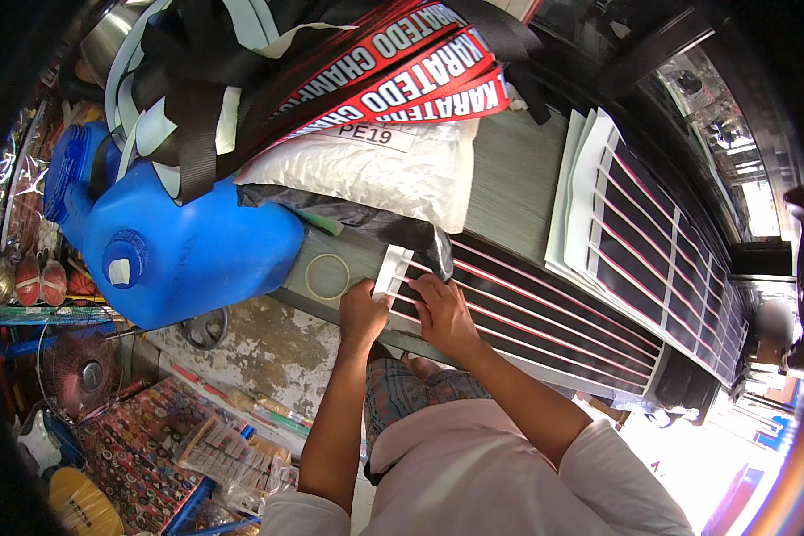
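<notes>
A printed sheet of black strips with red and white lines [545, 326] lies across a grey-green bench top. My left hand [364, 313] is at its white left edge, fingers closed together there, seemingly pinching it. On the same end rests my right hand [444, 313], fingers bent and the thumb apart from them. A black plastic wrapping [357, 217] hangs down to just above my right fingertips. Left of my left hand lies a pale tape ring [328, 276].
A large blue jerrycan [188, 241] stands at the left. Behind the sheet are a white plastic bag [366, 179] and red printed ribbons [402, 67]. More striped sheets [657, 241] are stacked at the right. A fan [89, 375] stands at lower left.
</notes>
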A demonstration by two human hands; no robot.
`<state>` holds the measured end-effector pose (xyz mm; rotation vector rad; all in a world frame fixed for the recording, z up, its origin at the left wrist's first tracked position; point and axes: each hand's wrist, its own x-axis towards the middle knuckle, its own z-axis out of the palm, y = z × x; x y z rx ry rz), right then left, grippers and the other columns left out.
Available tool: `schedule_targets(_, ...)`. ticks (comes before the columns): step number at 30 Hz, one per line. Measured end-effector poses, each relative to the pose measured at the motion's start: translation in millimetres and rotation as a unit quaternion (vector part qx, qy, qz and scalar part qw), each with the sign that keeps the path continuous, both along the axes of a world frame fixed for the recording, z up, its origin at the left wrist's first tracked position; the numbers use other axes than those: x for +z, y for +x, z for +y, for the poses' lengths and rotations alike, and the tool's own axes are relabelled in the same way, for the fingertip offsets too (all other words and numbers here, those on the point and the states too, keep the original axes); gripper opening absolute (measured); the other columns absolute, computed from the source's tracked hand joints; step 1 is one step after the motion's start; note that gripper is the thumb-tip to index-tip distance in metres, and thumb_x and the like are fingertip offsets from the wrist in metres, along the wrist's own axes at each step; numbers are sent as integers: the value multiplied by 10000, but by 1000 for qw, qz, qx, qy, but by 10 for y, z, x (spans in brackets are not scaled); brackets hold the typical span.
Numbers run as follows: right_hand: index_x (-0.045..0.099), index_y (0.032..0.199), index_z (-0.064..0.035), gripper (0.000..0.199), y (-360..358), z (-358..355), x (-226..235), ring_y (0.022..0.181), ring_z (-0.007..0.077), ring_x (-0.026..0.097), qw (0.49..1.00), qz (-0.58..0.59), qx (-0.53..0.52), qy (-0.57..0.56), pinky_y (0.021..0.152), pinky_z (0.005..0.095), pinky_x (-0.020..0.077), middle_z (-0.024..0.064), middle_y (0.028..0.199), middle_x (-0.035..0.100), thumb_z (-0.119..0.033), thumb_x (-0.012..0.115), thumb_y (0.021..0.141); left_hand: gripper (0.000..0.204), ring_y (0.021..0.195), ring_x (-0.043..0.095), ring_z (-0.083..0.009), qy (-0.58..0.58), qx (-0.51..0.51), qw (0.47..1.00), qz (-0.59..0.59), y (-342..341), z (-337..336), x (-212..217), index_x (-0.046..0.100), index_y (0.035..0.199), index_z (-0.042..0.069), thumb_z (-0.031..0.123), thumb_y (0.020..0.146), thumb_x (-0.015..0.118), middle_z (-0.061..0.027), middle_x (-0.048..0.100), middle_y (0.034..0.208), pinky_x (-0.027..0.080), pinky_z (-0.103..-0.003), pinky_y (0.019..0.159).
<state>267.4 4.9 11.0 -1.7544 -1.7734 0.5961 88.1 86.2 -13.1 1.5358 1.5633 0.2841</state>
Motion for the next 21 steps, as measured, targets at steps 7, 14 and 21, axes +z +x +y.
schedule_targets(7, 687, 1319, -33, 418, 83, -121, 60, 1229, 383, 629, 999, 4, -13, 35, 1059, 527, 524, 162, 1305, 642, 4, 734, 905, 261, 925, 789, -352, -67, -43, 997, 25, -76, 92, -178, 795, 1042, -28, 170, 872, 807, -225, 808, 993, 595, -465, 813)
schedule_targets(14, 690, 1291, -49, 417, 57, -172, 100, 1235, 369, 630, 998, 35, 7, 42, 1027, 514, 526, 149, 1313, 644, -43, 775, 883, 263, 839, 707, -145, -177, -19, 979, -103, -112, 189, 105, 813, 1064, -22, 225, 975, 797, -83, 811, 937, 543, -360, 765)
schedule_targets(21, 699, 1152, -59, 295, -211, -26, 39, 1187, 362, 633, 999, 18, 34, 17, 1030, 504, 505, 139, 1180, 672, -160, 806, 896, 319, 689, 504, -88, -146, 12, 983, -114, -172, 82, 192, 728, 833, 8, 263, 1016, 787, 17, 631, 731, 405, -328, 628)
